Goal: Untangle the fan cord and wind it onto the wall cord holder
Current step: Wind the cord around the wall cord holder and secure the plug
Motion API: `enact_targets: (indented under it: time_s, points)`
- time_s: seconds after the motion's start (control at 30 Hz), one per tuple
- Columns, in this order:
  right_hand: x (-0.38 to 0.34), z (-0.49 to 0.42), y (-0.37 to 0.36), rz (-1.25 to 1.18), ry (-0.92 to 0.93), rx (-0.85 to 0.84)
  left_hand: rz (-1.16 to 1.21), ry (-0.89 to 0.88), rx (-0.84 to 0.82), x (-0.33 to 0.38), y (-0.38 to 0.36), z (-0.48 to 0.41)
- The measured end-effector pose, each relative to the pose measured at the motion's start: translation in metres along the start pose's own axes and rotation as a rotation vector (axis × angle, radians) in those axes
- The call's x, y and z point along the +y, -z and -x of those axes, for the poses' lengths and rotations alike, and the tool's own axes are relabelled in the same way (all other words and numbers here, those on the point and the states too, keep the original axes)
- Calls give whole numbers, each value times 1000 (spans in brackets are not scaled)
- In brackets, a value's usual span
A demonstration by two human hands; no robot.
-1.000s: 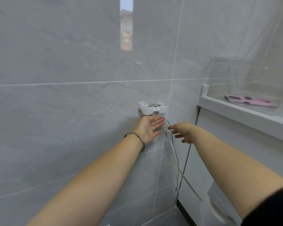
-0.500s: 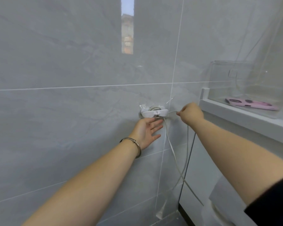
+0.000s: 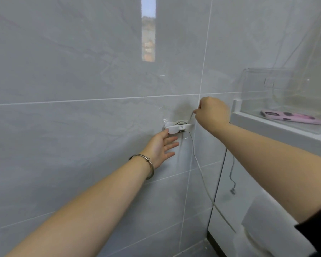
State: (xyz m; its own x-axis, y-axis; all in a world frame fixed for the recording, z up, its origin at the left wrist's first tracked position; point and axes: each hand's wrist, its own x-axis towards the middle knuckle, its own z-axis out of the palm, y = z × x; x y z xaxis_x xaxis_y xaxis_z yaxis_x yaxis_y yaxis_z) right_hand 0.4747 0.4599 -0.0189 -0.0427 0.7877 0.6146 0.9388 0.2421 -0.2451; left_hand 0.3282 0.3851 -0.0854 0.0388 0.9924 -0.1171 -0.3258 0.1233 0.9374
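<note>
**Winding part done: fan cord (image 3: pixel 198 166) pinched just above the wall cord holder (image 3: pixel 176 127)**

The fingers (image 3: pixel 199 113) of our right hand (image 3: pixel 212 113) are curled tight. They pinch the cord just above and to the right of the holder, and a short strand rises from the holder's right end into that grip. The fingers (image 3: pixel 171 145) of our left hand (image 3: pixel 160 147) are straight and slightly spread, palm toward the tiled wall (image 3: pixel 72 127), directly below the holder. The uppermost digit reaches the holder's underside, but we cannot tell whether it presses there. A bracelet (image 3: pixel 149 163) circles that wrist, down and left of the holder.

The holder itself is fixed to the wall, and some turns of cord already lie around its core. We cannot count them.

From the holder's right end, 1 strand drops down and to the right until it passes out of sight. A 2nd length hangs farther right of the holder, below our right forearm. It ends in what looks like the plug (image 3: pixel 233 190), which dangles free.

We judge the untangling finished, since no knot shows in the lengths we can see. The winding has begun and is not complete. Both hanging lengths have yet to go round the holder, and the plug end has yet to be secured.

Right of the holder, a ledge (image 3: pixel 267 127) carries a clear box (image 3: pixel 258 86) with a pink item (image 3: pixel 293 117) inside.
</note>
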Motion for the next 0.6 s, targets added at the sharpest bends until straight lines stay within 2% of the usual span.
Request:
enact_targets:
  time_s: [0.07,0.17,0.23,0.33,0.6]
  points:
    - [-5,-5,4,-237,-152,-111,-32,-12,34,1,2,1]
    - [-13,-12,19,-808,-528,-430,-164,5,102,3,3,5]
    - [-17,-12,29,-1011,-672,-591,-268,6,118,2,3,8]
    - [-20,-11,42,-1224,-720,-692,-314,1,55,2,-3,13]
    - [-31,5,51,-1514,-709,-717,-478,7,-184,-8,-30,22]
